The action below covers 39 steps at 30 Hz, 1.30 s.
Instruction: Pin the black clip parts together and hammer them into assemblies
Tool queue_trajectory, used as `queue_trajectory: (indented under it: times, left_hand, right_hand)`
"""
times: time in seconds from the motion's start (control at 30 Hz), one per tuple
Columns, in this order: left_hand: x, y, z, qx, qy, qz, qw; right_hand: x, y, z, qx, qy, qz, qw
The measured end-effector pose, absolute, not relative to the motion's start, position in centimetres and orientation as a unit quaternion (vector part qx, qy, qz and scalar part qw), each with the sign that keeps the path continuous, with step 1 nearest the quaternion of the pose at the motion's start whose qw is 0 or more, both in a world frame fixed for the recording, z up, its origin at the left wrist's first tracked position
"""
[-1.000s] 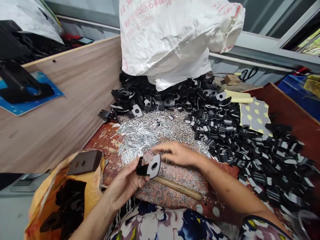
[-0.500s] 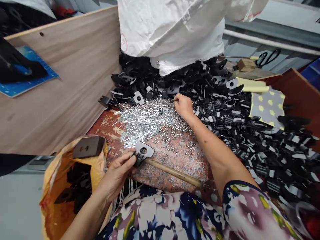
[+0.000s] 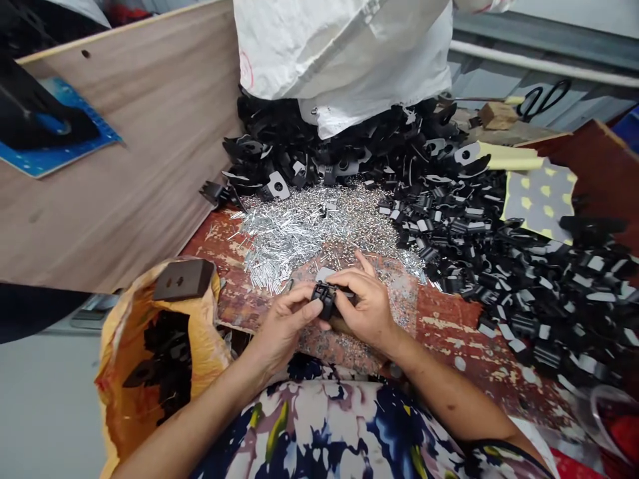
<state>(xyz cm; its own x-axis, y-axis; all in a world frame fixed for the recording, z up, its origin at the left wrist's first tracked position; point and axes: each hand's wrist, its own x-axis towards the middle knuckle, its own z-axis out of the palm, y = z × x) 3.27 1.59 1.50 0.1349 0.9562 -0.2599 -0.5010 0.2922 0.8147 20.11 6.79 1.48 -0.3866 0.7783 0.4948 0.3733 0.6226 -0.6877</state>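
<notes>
Close to my body, my left hand point(image 3: 285, 320) pinches a black plastic clip point(image 3: 324, 296) with a grey pad showing at its far end. My right hand point(image 3: 368, 306) closes on the same clip from the other side, one finger raised. Any small pin between the right fingertips is hidden. Under the hands, part of a wooden handle point(image 3: 342, 326) shows above the worn board. Just beyond lies a heap of silver metal pins point(image 3: 282, 243), with smaller metal bits point(image 3: 379, 223) mixed in on its right.
Black curved parts point(image 3: 344, 143) are heaped at the back under a white sack point(image 3: 344, 50). Small black clip pieces point(image 3: 499, 266) cover the right side. A yellow bag point(image 3: 112, 372) with black parts stands at left, a dark block point(image 3: 184, 279) on its rim. A plywood panel point(image 3: 150, 133) borders the left.
My right hand has come back from the pin heap to the clip. My left hand has moved right with the clip and turned it; both hands now meet on it.
</notes>
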Motion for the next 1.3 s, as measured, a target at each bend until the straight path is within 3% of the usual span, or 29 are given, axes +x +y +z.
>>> queue_trajectory:
  times: [0.23, 0.5, 0.67, 0.73, 0.87, 0.97, 1.1, 1.2, 1.3]
  left_hand:
    - [3.1, 0.3, 0.9, 0.31, 0.428, 0.502, 0.684]
    - [2.8, -0.3, 0.8, 0.407, 0.473, 0.455, 0.636]
    - [2.9, -0.1, 0.4, 0.388, 0.483, 0.434, 0.654]
    - [2.6, -0.3, -0.1, 0.348, 0.495, 0.432, 0.669]
    - [2.2, -0.6, -0.4, 0.292, 0.527, 0.441, 0.665]
    - [2.6, -0.7, 0.0, 0.285, 0.529, 0.421, 0.679]
    - [3.0, -0.8, 0.2, 0.292, 0.526, 0.405, 0.689]
    - [2.9, -0.7, -0.1, 0.322, 0.531, 0.403, 0.671]
    - [3.2, -0.2, 0.2, 0.464, 0.539, 0.409, 0.572]
  right_hand:
    - [20.4, 5.0, 0.5, -0.339, -0.802, 0.233, 0.434]
    - [20.4, 2.7, 0.2, -0.383, -0.71, 0.409, 0.428]
    - [23.0, 3.2, 1.2, -0.34, -0.746, 0.455, 0.347]
    - [25.5, 4.5, 1.3, -0.367, -0.78, 0.391, 0.324]
    - [31.3, 8.1, -0.1, -0.528, -0.794, 0.118, 0.279]
    - [33.6, 9.7, -1.9, -0.526, -0.816, 0.09, 0.223]
    - [34.4, 9.6, -2.7, -0.512, -0.819, 0.087, 0.244]
    - [34.5, 9.0, -2.0, -0.527, -0.78, 0.151, 0.303]
    - [33.6, 7.9, -0.8, -0.515, -0.687, 0.347, 0.377]
